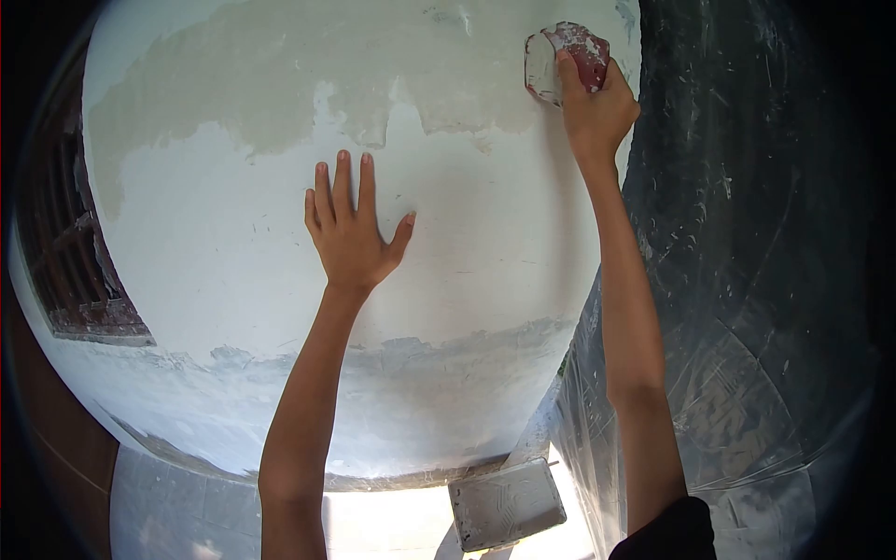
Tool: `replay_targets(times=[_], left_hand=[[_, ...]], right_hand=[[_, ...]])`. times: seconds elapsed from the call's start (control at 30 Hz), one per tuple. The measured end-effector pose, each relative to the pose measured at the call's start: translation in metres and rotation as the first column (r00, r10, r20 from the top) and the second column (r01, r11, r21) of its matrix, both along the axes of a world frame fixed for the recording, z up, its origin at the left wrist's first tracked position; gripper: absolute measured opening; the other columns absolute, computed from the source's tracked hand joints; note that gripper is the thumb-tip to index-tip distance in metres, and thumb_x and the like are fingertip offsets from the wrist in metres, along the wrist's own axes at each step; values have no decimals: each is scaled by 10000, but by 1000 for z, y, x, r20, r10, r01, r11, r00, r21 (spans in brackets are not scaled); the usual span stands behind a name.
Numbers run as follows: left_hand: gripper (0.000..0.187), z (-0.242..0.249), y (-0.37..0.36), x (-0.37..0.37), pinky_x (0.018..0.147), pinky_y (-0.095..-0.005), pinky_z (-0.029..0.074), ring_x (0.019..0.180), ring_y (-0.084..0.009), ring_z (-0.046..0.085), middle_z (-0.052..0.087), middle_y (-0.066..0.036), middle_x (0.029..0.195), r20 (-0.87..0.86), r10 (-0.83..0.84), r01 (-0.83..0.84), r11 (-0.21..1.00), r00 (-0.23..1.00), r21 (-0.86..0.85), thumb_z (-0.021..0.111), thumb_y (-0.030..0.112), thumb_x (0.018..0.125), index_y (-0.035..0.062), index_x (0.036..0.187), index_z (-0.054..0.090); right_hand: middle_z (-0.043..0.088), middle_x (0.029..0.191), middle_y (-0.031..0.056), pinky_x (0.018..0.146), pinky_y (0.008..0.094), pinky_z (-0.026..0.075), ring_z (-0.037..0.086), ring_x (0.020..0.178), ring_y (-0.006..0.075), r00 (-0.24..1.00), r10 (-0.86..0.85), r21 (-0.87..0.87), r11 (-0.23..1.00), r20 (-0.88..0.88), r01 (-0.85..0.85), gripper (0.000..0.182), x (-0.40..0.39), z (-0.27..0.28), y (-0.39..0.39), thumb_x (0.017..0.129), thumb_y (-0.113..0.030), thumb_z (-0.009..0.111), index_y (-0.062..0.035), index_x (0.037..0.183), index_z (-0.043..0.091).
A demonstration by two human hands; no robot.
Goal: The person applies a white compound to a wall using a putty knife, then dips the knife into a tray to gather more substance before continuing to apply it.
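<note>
I've got the right hand (597,117) up at one o'clock, thumb on one side and fingers curled round the far side, clenched on a maroon, roughly rectangular block tool (590,58) spattered with white; there it sits, high on the curved-looking white wall (485,243). Its working face is turned away from me, so I can't tell how fully it meets the surface, and the thumb covers part of its back. Over toward ten o'clock, nearer the middle, the left hand (353,238) is spread wide, fingers pointing up, grasping nothing that I can see; the palm is hidden, so how firmly it presses I can't say. Above it, at twelve, a ragged grey-beige patch (401,56) runs off the top edge. Down between five and six, a grey rectangular tray (513,532) shows streaky pale residue, wet or dry I can't judge. A dark brown barred window frame (79,233) sinks into shadow at nine, black plastic sheeting (737,233) fills three o'clock before the rim swallows it, and a black sleeve (670,534) is cut off below, between four and five.
</note>
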State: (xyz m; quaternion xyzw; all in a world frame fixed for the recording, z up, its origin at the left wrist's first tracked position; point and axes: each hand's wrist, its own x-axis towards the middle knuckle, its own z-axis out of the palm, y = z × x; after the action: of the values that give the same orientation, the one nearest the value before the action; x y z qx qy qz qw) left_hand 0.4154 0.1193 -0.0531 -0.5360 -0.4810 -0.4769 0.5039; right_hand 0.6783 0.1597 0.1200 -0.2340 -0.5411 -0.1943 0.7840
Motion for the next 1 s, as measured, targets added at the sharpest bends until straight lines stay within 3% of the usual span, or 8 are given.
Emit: replay_targets(times=[0.07,0.2,0.3,0.37,0.57,0.7,0.77,1.0], left_hand=[[847,4,1,-3,1156,-584,170,1502,-388,175,261,-159,1617,-9,7,-7,1000,1000,13,624,510,875,110,1561,330],[836,1,0,-1,1154,-584,177,1500,-391,182,271,-163,1613,-4,-9,9,1000,1000,-5,624,502,875,106,1555,342],[830,5,0,-4,1152,-585,182,1498,-393,187,276,-165,1612,-13,-1,1,1000,1000,5,623,498,876,103,1552,349],[828,3,-1,-2,1151,-585,186,1497,-393,190,278,-167,1611,-7,3,-3,1000,1000,3,625,495,875,102,1551,351],[835,3,0,2,1150,-580,194,1492,-392,208,289,-165,1608,3,-19,19,1000,1000,9,647,478,859,102,1547,359],[842,3,-1,-1,1146,-580,198,1495,-388,200,290,-157,1607,-5,-14,14,1000,1000,14,648,477,855,104,1550,353],[846,3,-1,-2,1146,-582,197,1498,-382,192,272,-152,1615,-1,15,-15,1000,1000,-5,647,476,855,108,1554,344],[845,3,0,-1,1153,-587,186,1498,-382,190,264,-149,1618,8,3,-3,1000,1000,11,646,469,854,114,1557,340]], right_hand=[[724,744,98,671,324,536,684,655,185,968,250,91,965,-18,-248,394,-29,11,-13,835,-356,785,24,898,703],[742,824,102,731,301,545,697,742,151,951,243,-117,968,193,-223,475,-52,38,-10,824,-439,786,1,998,736],[662,724,88,573,325,475,614,622,190,957,55,-124,992,286,-20,149,-38,51,-3,965,-144,664,4,980,666],[738,799,90,731,303,544,699,736,159,987,27,-207,978,156,5,485,-4,52,13,804,-454,800,-8,988,745],[739,856,63,703,296,523,652,707,121,983,135,-48,989,-128,-142,428,18,40,3,815,-387,815,-1,985,742],[714,822,97,667,329,520,659,707,173,818,410,-289,905,402,-311,489,-27,14,-11,818,-423,795,19,1015,721],[714,880,137,679,347,517,662,734,209,770,-38,-119,982,637,147,547,-16,14,10,806,-479,793,21,1017,721],[735,780,114,666,325,542,675,620,182,996,46,-51,998,73,-42,440,45,5,21,822,-411,793,9,941,737]])
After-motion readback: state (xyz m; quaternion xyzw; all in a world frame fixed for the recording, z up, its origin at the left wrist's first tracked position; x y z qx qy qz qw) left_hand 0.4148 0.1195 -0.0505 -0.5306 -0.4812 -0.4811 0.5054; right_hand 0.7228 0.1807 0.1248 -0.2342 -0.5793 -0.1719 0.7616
